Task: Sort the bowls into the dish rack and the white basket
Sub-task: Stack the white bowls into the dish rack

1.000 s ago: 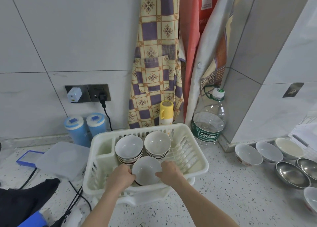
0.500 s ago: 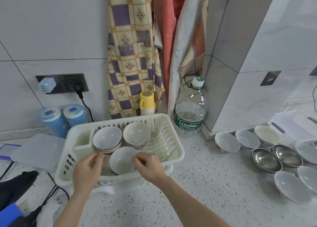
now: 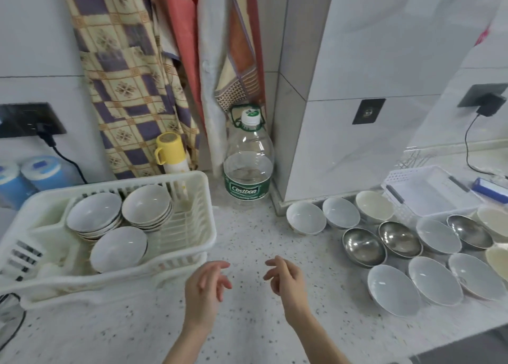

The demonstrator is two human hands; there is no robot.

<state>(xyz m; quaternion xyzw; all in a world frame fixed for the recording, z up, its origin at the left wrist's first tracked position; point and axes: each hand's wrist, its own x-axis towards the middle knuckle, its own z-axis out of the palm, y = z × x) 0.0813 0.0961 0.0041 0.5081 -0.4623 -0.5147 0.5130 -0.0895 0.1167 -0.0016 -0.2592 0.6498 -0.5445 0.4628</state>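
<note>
The white plastic dish rack (image 3: 198, 198) stood on the speckled desk (image 3: 247, 240) at the left and held three groups of white bowls: a stack at its back left (image 3: 94, 215), a second stack just beside it to the right (image 3: 146, 207), and a single bowl (image 3: 118, 248) tilted in front of the two, touching them. At the far right, near the wall, sat the white basket (image 3: 428, 189); what it held could not be made out beyond a dark handle-like bar on its rim. Between the basket and the desk's front edge lay the unsorted bowls, all upright: a back row of two white bowls (image 3: 305, 217) and a cream one (image 3: 375, 206), three steel bowls (image 3: 363, 246) in the middle among white ones, and three wide white bowls (image 3: 393, 289) nearest the front. A clear Cestbon water bottle (image 3: 248, 168) stood in the corner between rack and bowls. Both forearms reached up from the bottom of the view over bare desk. The left hand (image 3: 204, 282) was empty, fingers loosely curled and parted, just off the rack's front right corner. The right hand (image 3: 287, 277) was likewise empty and relaxed, well apart from the loose bowls to its right.
</note>
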